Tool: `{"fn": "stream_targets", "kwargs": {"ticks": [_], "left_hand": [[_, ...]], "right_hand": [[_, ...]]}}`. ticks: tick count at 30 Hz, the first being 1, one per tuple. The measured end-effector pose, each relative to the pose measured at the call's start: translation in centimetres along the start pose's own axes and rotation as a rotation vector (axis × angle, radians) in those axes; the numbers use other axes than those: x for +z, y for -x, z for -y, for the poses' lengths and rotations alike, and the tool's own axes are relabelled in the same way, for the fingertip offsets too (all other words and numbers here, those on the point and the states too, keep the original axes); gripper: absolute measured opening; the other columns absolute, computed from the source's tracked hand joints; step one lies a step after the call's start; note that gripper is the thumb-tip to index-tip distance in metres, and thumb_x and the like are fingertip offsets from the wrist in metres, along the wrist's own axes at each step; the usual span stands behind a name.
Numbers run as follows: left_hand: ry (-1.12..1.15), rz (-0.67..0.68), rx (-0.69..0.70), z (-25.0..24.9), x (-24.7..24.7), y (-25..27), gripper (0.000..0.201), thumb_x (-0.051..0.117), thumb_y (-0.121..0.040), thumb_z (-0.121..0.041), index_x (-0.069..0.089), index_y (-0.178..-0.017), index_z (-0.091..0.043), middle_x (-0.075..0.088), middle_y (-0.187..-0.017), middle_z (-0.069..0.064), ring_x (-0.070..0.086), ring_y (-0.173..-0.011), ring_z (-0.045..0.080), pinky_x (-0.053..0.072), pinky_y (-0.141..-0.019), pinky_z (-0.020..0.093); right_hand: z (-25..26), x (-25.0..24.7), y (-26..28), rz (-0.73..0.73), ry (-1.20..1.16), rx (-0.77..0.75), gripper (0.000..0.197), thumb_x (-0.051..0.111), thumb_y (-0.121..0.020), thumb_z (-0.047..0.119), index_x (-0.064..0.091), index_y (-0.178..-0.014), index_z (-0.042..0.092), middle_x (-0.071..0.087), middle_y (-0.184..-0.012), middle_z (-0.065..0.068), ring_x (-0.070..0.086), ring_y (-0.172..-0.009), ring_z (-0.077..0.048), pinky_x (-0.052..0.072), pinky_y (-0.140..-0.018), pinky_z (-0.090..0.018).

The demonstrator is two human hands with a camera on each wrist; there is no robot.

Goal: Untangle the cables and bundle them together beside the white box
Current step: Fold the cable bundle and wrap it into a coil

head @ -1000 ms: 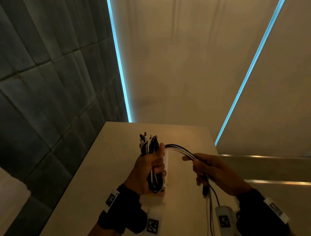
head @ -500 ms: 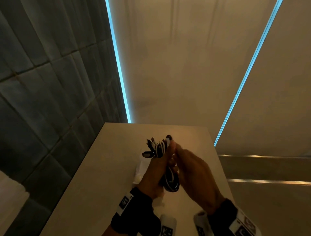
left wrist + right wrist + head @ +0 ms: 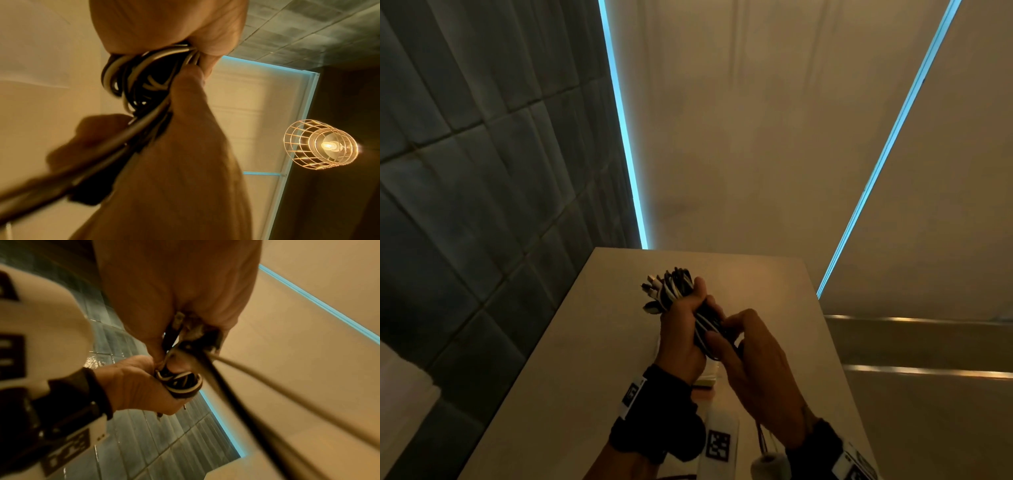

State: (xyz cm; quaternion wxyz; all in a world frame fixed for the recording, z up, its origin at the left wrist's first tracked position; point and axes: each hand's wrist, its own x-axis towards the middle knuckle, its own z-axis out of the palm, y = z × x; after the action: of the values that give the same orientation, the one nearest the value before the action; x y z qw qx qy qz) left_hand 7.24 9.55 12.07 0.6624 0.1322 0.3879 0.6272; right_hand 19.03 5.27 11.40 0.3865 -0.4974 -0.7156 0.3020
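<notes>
Hands (image 3: 681, 329) over table (image 3: 558, 377) | both sets of fingers grip cables (image 3: 671, 291) | white box (image 3: 707, 378) mostly hidden beneath

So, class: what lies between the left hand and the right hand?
The cable bundle. In the head view the left hand grips it upright and the right hand pinches its strands just beside; no bare gap shows between them.
</notes>
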Motion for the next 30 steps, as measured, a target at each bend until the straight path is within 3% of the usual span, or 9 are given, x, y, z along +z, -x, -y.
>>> {"fn": "stream_targets", "kwargs": {"ticks": [3,6,9,12,15,17,20,23,30], "left_hand": [[0.027,-0.084,0.042,-0.5,-0.4,-0.7,0.04,0.06,-0.091,-0.032,0.042,-0.059,-0.018,0.038,-0.054,-0.001,0.041,-0.046,0.012,0.041,-0.059,0.029],[0.077,-0.074,0.094,-1.3,-0.2,-0.8,0.038,0.059,-0.092,-0.028,0.041,-0.058,-0.022,0.033,-0.049,-0.007,0.034,-0.042,0.009,0.037,-0.056,0.027],[0.086,-0.041,0.109,-1.4,0.1,-0.9,0.031,0.058,-0.092,-0.025,0.047,-0.063,-0.022,0.033,-0.051,-0.007,0.033,-0.044,0.008,0.036,-0.057,0.027],[0.077,-0.037,0.102,-1.5,-0.1,-1.3,0.026,0.058,-0.092,-0.028,0.052,-0.068,-0.019,0.044,-0.056,-0.004,0.045,-0.052,0.011,0.043,-0.061,0.028],[0.031,-0.075,0.036,-1.7,-0.9,-1.6,0.018,0.059,-0.091,-0.028,0.06,-0.079,-0.015,0.061,-0.076,0.001,0.057,-0.077,0.017,0.048,-0.069,0.034],[0.051,-0.088,-0.011,-1.6,-1.2,-1.5,0.015,0.061,-0.09,-0.027,0.062,-0.084,-0.014,0.062,-0.083,0.003,0.056,-0.082,0.018,0.049,-0.073,0.036],[0.115,-0.076,-0.03,-1.0,-1.7,-1.4,0.017,0.062,-0.089,-0.025,0.06,-0.077,-0.014,0.057,-0.07,0.001,0.055,-0.068,0.016,0.05,-0.074,0.035],[0.134,-0.045,-0.023,-1.0,-2.3,-1.3,0.025,0.059,-0.091,-0.027,0.055,-0.068,-0.018,0.05,-0.059,-0.003,0.051,-0.055,0.013,0.046,-0.067,0.035],[-0.033,0.129,-0.128,-1.6,-2.1,0.2,0.029,0.063,-0.079,-0.022,0.047,-0.055,-0.018,0.034,-0.044,-0.006,0.037,-0.038,0.01,0.042,-0.051,0.029]], "right_hand": [[-1.5,-0.3,0.5,0.014,-0.133,0.121,0.025,0.065,-0.083,0.045,0.049,-0.097,0.032,0.063,-0.091,0.009,0.062,-0.08,-0.003,0.051,-0.067,-0.018],[-2.3,-0.4,1.0,0.26,-0.544,0.307,0.042,0.069,-0.083,0.038,0.052,-0.117,0.022,0.066,-0.111,-0.002,0.068,-0.098,-0.013,0.055,-0.076,-0.022],[-2.6,0.1,1.6,0.504,-0.943,0.429,0.045,0.065,-0.085,0.035,0.055,-0.114,0.002,0.07,-0.078,-0.003,0.067,-0.064,-0.014,0.05,-0.054,-0.021],[-3.5,0.5,1.8,0.557,-1.14,0.467,0.06,0.067,-0.078,0.06,0.062,-0.096,0.003,0.043,-0.057,0.005,0.027,-0.044,-0.006,0.02,-0.043,-0.021],[-4.3,0.6,1.8,0.535,-1.181,0.589,0.07,0.041,-0.08,0.072,0.062,-0.089,0.006,0.029,-0.058,0.005,0.014,-0.049,-0.008,0.01,-0.049,-0.026],[-4.5,0.6,1.7,0.508,-1.14,0.66,0.065,0.042,-0.08,0.07,0.06,-0.079,0.008,0.019,-0.062,0.001,0.01,-0.051,-0.011,0.009,-0.051,-0.028],[-5.7,0.8,1.6,0.464,-1.086,0.708,0.05,0.06,-0.08,0.06,0.054,-0.073,0.011,0.019,-0.064,-0.001,0.011,-0.052,-0.011,0.009,-0.052,-0.027],[-6.7,0.2,1.2,0.567,-1.052,0.692,0.044,0.076,-0.068,0.052,0.056,-0.069,0.013,0.013,-0.067,-0.003,0.013,-0.052,-0.011,0.01,-0.05,-0.025],[-7.2,-3.8,-3.1,0.759,-0.783,0.548,0.038,0.065,-0.084,0.043,0.056,-0.07,0.01,0.02,-0.053,0.005,0.012,-0.046,-0.01,0.009,-0.045,-0.026]]}}
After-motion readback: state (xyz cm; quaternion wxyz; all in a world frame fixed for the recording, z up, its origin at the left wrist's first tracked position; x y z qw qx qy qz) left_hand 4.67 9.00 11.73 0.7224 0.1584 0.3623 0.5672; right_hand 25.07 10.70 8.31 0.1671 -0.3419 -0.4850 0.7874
